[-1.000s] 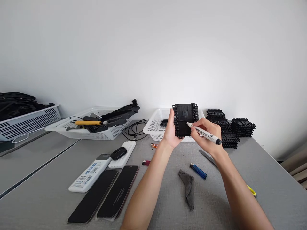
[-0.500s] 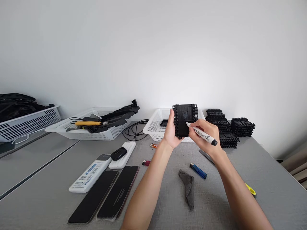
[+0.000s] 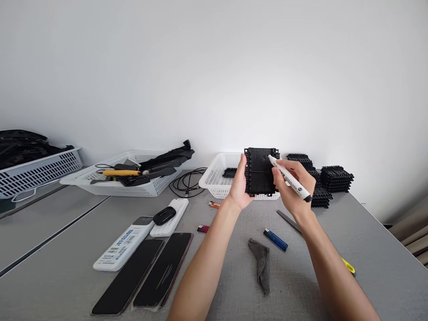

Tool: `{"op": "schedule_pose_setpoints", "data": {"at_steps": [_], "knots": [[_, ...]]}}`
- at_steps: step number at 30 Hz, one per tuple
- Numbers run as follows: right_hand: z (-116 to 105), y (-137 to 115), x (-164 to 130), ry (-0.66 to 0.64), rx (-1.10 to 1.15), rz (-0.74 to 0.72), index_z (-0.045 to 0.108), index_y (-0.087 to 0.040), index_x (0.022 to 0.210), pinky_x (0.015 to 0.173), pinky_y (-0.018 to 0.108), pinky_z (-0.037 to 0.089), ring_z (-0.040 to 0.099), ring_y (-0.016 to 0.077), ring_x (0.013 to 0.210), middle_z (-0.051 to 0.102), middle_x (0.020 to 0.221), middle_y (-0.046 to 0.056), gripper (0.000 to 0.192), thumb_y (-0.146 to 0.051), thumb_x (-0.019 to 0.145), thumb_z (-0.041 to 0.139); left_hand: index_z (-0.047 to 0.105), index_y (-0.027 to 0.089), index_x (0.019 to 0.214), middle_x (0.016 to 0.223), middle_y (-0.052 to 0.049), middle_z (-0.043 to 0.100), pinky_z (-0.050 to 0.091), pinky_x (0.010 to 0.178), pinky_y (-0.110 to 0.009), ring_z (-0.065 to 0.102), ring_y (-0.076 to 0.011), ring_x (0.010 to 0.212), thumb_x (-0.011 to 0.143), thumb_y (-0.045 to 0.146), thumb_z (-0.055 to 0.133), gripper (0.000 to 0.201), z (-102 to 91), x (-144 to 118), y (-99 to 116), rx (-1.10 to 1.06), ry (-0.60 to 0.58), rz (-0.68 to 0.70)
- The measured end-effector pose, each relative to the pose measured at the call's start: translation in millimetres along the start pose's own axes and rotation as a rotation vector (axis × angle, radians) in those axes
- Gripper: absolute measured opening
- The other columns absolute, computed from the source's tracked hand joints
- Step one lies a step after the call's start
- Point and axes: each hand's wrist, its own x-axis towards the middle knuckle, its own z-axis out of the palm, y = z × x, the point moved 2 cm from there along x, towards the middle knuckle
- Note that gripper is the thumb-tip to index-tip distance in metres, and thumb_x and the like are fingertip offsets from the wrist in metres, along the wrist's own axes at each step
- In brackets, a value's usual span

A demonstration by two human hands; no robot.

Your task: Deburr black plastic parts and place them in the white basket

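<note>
Your grey table (image 3: 368,249) ran up to a white wall, and at its far edge you had three white baskets, one at the far left (image 3: 36,171), one left of centre (image 3: 133,185) and one in the middle (image 3: 217,180), with a coiled black cable (image 3: 187,182) between the last two and stacks of black parts (image 3: 336,178) to the right. Nearer you on the left lay a white remote (image 3: 122,247), a white power bank (image 3: 170,216) with a small black device (image 3: 164,215) on top, and two dark phones (image 3: 147,276) side by side. Toward the middle lay a red lighter (image 3: 203,228), an orange lighter (image 3: 214,204), a blue lighter (image 3: 276,239), a crumpled grey cloth (image 3: 261,264) and a yellow-handled tool (image 3: 347,266).
</note>
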Motion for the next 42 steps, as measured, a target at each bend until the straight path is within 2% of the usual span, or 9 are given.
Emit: {"op": "schedule_pose_setpoints", "data": {"at_steps": [5, 16, 25, 29, 34, 36, 38, 40, 42], "knots": [[-3.4, -5.4, 3.3, -0.030, 0.008, -0.126, 0.069, -0.019, 0.106, 0.065, 0.031, 0.052, 0.064, 0.0157, 0.070, 0.069, 0.085, 0.004, 0.020, -0.019, 0.089, 0.058, 0.063, 0.021, 0.124, 0.120, -0.008, 0.069, 0.042, 0.106, -0.042, 0.060, -0.0273, 0.119, 0.085, 0.069, 0.045, 0.064, 2.3, 0.4, -4.8, 0.024, -0.091, 0.029], [-3.0, -2.9, 2.5, -0.021, 0.010, -0.183, 0.070, -0.021, 0.114, 0.060, 0.031, 0.051, 0.062, 0.0162, 0.070, 0.069, 0.092, 0.007, 0.026, -0.022, 0.091, 0.057, 0.060, 0.023, 0.129, 0.129, -0.008, 0.065, 0.033, 0.113, -0.043, 0.055, -0.0277, 0.126, 0.086, 0.069, 0.042, 0.065, 0.9, 1.8, -8.4, 0.050, -0.145, 0.016], [-1.3, -0.8, 0.1, -0.040, -0.010, -0.204, 0.067, -0.022, 0.120, 0.064, 0.031, 0.054, 0.064, 0.0169, 0.075, 0.069, 0.098, 0.008, 0.030, -0.020, 0.092, 0.056, 0.058, 0.023, 0.132, 0.127, -0.008, 0.066, 0.039, 0.109, -0.040, 0.058, -0.0270, 0.122, 0.086, 0.068, 0.043, 0.066, 4.8, -1.4, -9.2, 0.024, -0.110, -0.013], [-2.7, -2.2, 0.1, 0.041, -0.014, -0.210, 0.068, -0.022, 0.118, 0.066, 0.032, 0.054, 0.064, 0.0178, 0.076, 0.069, 0.099, 0.008, 0.029, -0.021, 0.092, 0.057, 0.060, 0.022, 0.129, 0.122, -0.007, 0.069, 0.044, 0.104, -0.039, 0.061, -0.0272, 0.117, 0.084, 0.069, 0.045, 0.067, 6.2, -0.9, -9.5, -0.022, -0.044, -0.028], [-14.3, 1.6, -1.3, 0.141, -0.008, -0.045, 0.063, -0.022, 0.116, 0.061, 0.030, 0.051, 0.059, 0.0151, 0.061, 0.062, 0.073, 0.001, 0.025, -0.026, 0.095, 0.050, 0.066, 0.021, 0.122, 0.112, -0.009, 0.073, 0.054, 0.085, -0.035, 0.066, -0.0281, 0.107, 0.083, 0.072, 0.044, 0.067, 5.1, -1.3, -5.2, -0.021, 0.082, -0.011], [-20.7, 8.4, -6.5, 0.058, 0.015, 0.069, 0.057, -0.022, 0.118, 0.064, 0.030, 0.051, 0.058, 0.0149, 0.064, 0.059, 0.078, 0.001, 0.025, -0.028, 0.093, 0.053, 0.066, 0.021, 0.121, 0.107, -0.009, 0.074, 0.056, 0.079, -0.034, 0.068, -0.0277, 0.102, 0.083, 0.071, 0.044, 0.066, 3.0, -2.2, -2.3, -0.002, 0.142, -0.012], [-28.5, 19.0, -17.7, -0.075, 0.050, 0.177, 0.044, -0.023, 0.127, 0.070, 0.032, 0.053, 0.059, 0.0160, 0.074, 0.057, 0.098, 0.004, 0.050, -0.032, 0.083, 0.067, 0.065, 0.022, 0.123, 0.107, -0.009, 0.074, 0.056, 0.079, -0.034, 0.069, -0.0270, 0.100, 0.084, 0.069, 0.046, 0.065, 0.9, -3.2, 0.4, -0.001, 0.180, 0.010], [-38.0, 31.9, -36.5, -0.233, 0.128, 0.283, 0.034, -0.026, 0.133, 0.077, 0.034, 0.053, 0.059, 0.0170, 0.081, 0.055, 0.103, 0.004, 0.071, -0.034, 0.076, 0.075, 0.061, 0.023, 0.128, 0.109, -0.009, 0.073, 0.055, 0.084, -0.037, 0.068, -0.0263, 0.102, 0.084, 0.068, 0.047, 0.064, -0.3, -4.3, 1.3, -0.027, 0.196, 0.054], [-49.9, 45.9, -61.9, -0.308, 0.173, 0.404, 0.034, -0.028, 0.135, 0.075, 0.032, 0.053, 0.059, 0.0169, 0.081, 0.054, 0.103, 0.003, 0.065, -0.038, 0.082, 0.069, 0.059, 0.025, 0.131, 0.113, -0.009, 0.072, 0.053, 0.090, -0.039, 0.067, -0.0260, 0.104, 0.085, 0.066, 0.048, 0.063, 0.0, -5.6, -1.3, -0.060, 0.201, 0.076]]}}
